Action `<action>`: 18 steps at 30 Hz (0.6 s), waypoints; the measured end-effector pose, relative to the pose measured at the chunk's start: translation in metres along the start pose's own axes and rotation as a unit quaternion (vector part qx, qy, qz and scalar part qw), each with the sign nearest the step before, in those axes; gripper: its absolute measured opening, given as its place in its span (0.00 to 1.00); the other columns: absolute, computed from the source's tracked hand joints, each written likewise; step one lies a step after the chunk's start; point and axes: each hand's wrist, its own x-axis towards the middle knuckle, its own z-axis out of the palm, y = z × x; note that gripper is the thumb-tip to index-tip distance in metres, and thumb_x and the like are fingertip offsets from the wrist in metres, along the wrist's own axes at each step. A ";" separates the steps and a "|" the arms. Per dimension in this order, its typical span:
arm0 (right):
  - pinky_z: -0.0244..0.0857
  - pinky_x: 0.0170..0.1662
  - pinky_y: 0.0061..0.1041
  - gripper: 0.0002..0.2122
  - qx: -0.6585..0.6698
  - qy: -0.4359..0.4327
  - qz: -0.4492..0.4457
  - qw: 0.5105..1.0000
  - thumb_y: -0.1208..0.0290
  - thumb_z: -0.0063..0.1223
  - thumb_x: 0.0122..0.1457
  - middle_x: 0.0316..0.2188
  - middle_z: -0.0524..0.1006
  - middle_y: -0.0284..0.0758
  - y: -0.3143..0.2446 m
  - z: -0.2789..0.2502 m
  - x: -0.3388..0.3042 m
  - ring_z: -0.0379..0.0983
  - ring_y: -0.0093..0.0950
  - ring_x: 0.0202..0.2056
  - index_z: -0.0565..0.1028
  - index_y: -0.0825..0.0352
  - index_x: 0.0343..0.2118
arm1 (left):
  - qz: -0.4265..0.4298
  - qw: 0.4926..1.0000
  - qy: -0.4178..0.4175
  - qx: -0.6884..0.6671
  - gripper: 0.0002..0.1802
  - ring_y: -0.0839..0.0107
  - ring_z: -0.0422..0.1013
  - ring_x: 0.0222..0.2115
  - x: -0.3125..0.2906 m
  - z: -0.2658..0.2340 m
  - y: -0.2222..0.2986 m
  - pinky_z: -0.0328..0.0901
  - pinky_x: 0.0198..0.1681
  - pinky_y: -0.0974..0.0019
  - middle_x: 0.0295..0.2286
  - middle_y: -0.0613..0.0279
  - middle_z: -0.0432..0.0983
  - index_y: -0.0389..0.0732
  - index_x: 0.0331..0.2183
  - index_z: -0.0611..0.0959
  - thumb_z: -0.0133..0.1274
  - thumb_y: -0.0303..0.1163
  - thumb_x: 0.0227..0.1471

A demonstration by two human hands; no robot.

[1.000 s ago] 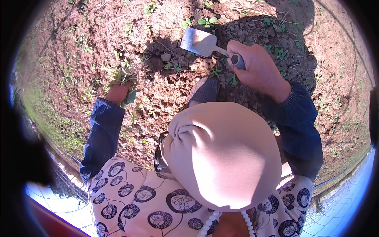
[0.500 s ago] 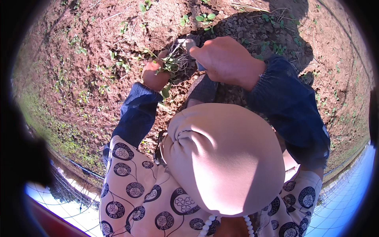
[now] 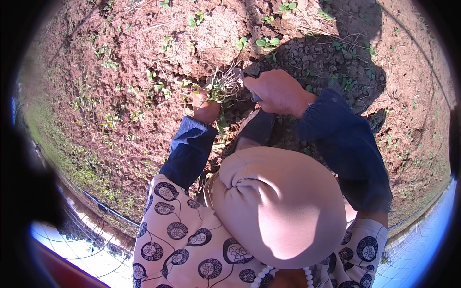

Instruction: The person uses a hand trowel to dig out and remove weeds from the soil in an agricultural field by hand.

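My left hand (image 3: 205, 109) is closed round a bunch of pulled weeds (image 3: 224, 88), with green leaves and pale, stringy roots or stems spilling over its fingers. Just to its right, my right hand (image 3: 279, 93) grips a small hand tool (image 3: 256, 97) by its bluish-grey handle. A flat, greyish end of the tool shows beside the weeds, partly covered by stalks, so its exact kind is unclear. Both hands are low over the reddish-brown soil (image 3: 144, 57). Long green leaves (image 3: 222, 126) hang below the left wrist.
Small round-leaved seedlings (image 3: 267, 43) grow just beyond the hands. Scattered low weeds (image 3: 109, 120) cover the ground to the left. My shadow (image 3: 350, 62) falls across cloddy soil at the right. My bent knee (image 3: 283, 201), in beige cloth, rises close below the hands.
The whole view has shifted, so ground and hands sit lower and further right. My right hand has come slightly nearer the left. Both keep their hold.
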 end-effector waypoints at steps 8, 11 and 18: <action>0.61 0.27 0.43 0.11 0.096 0.115 -0.008 0.989 0.74 0.52 0.40 0.14 0.68 0.44 0.030 0.017 -0.014 0.69 0.46 0.22 0.70 0.62 0.31 | 0.072 0.992 -0.025 0.096 0.19 0.56 0.73 0.29 0.012 -0.024 0.005 0.68 0.29 0.60 0.31 0.53 0.75 0.40 0.39 0.78 0.51 0.21 0.39; 0.61 0.26 0.43 0.12 0.054 0.086 0.015 0.995 0.75 0.52 0.40 0.14 0.69 0.43 0.005 -0.008 -0.020 0.69 0.46 0.22 0.69 0.63 0.31 | 0.127 0.983 -0.020 0.130 0.19 0.56 0.73 0.29 0.014 -0.040 0.008 0.68 0.29 0.60 0.32 0.53 0.75 0.40 0.39 0.78 0.52 0.22 0.39; 0.63 0.26 0.44 0.10 -0.004 0.098 0.069 0.993 0.75 0.52 0.41 0.17 0.72 0.45 -0.031 -0.050 -0.056 0.71 0.46 0.23 0.69 0.68 0.30 | 0.102 0.982 -0.038 0.153 0.19 0.56 0.73 0.32 0.036 -0.092 0.040 0.69 0.31 0.61 0.38 0.54 0.72 0.39 0.39 0.77 0.54 0.25 0.39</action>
